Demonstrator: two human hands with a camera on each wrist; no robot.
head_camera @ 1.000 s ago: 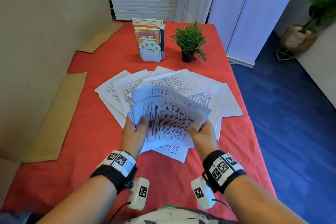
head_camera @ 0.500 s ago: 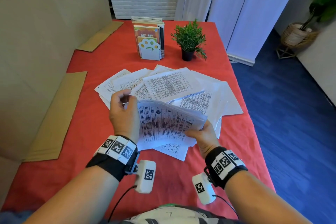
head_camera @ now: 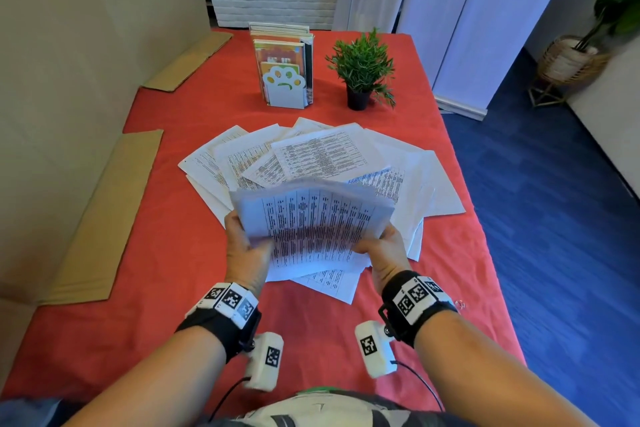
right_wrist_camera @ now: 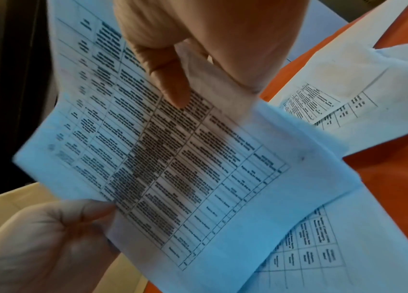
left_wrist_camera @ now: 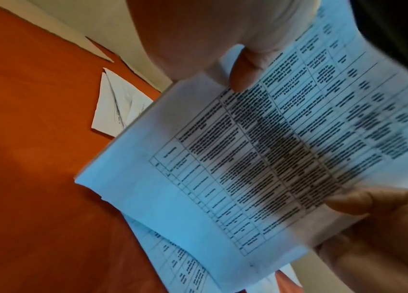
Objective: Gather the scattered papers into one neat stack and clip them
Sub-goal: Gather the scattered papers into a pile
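I hold a bundle of printed sheets (head_camera: 311,229) above the red tablecloth, tilted toward me. My left hand (head_camera: 247,246) grips its left edge with the thumb on top, and my right hand (head_camera: 382,250) grips its right edge. The left wrist view shows the bundle (left_wrist_camera: 260,162) pinched under my left thumb (left_wrist_camera: 243,73). In the right wrist view the same bundle (right_wrist_camera: 173,168) sits under my right thumb (right_wrist_camera: 170,81). More printed papers (head_camera: 311,152) lie fanned out on the cloth behind and below the bundle. No clip is visible.
A white paw-shaped book holder (head_camera: 284,87) with books and a small potted plant (head_camera: 362,69) stand at the back of the table (head_camera: 138,270). Cardboard pieces (head_camera: 104,218) lie along the left edge. The table's right edge drops to blue floor (head_camera: 554,218).
Half a second ago my left hand was reaching over the loose sheets at the left; now it is back gripping the bundle's left edge, which sits higher and more level.
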